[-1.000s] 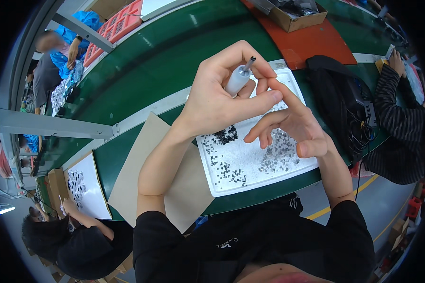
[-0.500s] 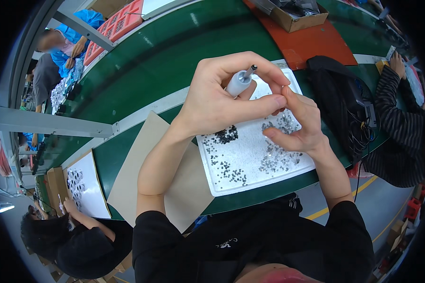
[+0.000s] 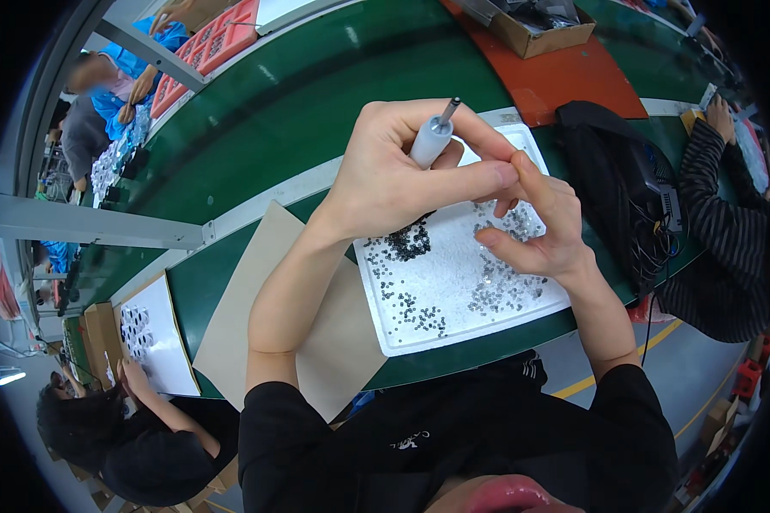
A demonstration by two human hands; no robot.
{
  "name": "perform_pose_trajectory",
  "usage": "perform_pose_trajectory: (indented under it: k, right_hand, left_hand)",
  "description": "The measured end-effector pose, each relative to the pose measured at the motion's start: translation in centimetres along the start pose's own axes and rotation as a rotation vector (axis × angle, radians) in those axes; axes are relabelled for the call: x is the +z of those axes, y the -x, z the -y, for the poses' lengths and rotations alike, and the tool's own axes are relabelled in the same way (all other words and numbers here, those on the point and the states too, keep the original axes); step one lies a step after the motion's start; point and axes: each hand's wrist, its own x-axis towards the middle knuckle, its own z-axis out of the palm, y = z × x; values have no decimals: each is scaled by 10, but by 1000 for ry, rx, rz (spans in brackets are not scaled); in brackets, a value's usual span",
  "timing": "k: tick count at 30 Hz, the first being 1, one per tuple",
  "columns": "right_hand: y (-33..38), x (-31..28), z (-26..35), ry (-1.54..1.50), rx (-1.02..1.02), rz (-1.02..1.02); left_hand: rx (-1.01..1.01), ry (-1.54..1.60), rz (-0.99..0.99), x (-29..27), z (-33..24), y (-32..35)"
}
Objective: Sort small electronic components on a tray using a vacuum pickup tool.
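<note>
My left hand (image 3: 393,175) is closed round a pen-shaped tool (image 3: 430,144) with a white handle and a thin metal tip pointing up and away. Its thumb and index tips meet the index finger of my right hand (image 3: 552,222); anything tiny between them is hidden. My right thumb stands apart from its fingers. Both hands are above a white tray (image 3: 453,295). Small black parts (image 3: 413,242) are heaped and scattered on its left side, and small grey parts (image 3: 500,286) lie spread over its right.
A brown cardboard sheet (image 3: 261,295) lies left of the tray on the green table (image 3: 257,154). To the right is a black bag (image 3: 612,162) with cables. A cardboard box (image 3: 535,30) rests on a red-brown board (image 3: 565,85). Other people work at left and right.
The tool in my left hand has tilted slightly more upright. My left fingertips have shifted down a little; my right hand has hardly moved. At far left, a co-worker's hand has moved.
</note>
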Motion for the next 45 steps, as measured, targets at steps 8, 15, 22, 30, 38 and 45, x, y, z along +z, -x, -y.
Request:
perform_pose_trajectory:
  k: [8,15,22,30,38,45]
  right_hand:
    - [6,4,2,-88,85,57]
    - [21,14,7,-121,117,37]
    - [16,18,8,-143,210,-10]
    - [20,17,7,-155,269,-22]
    - [19,18,8,-111,167,37]
    - [14,16,10,-131,244,27]
  left_hand:
    - [6,38,-18,-1,0,2]
    - [59,128,-25,2,2,6]
    - [29,157,-19,1,5,4]
    - [83,179,-83,4,7,3]
    - [56,208,-50,1,5,4]
    - [47,284,-55,0,2,2]
